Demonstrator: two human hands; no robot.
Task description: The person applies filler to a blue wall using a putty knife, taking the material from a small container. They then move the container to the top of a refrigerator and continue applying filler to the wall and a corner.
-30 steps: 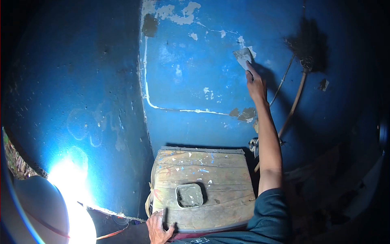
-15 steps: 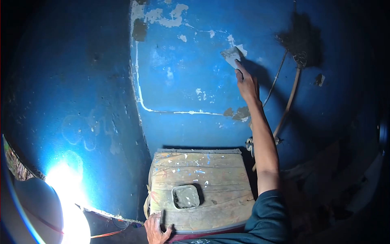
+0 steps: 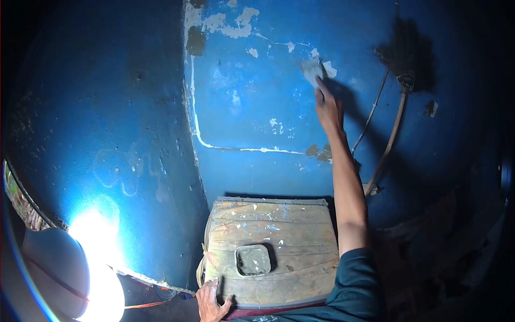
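Note:
Up on the blue wall [image 3: 257,96], my right hand [image 3: 329,110] grips a scraper [image 3: 313,71], its wide blade slightly blurred and against the wall. Beside the blade is a bare white patch [image 3: 330,70] where the paint is gone. My left hand [image 3: 212,301] rests at the near left corner of a cloth-covered box-like stand [image 3: 300,268], thumb and fingers apart, holding nothing. A small square tub [image 3: 253,261] with grey paste-like stuff in it sits on that stand, just beyond my left hand.
Paint flakes [image 3: 271,227] litter the stand's far half. A broom [image 3: 394,123], bristles up, leans on the wall at right, with a thin stick [image 3: 371,110] beside it. At lower left a bright lamp [image 3: 96,236] glares near a rounded white object [image 3: 56,268].
The view has shifted slightly, so the scene sits further right. My right hand's scraper blade has tilted a little at the white patch. My left hand stays at the stand's corner.

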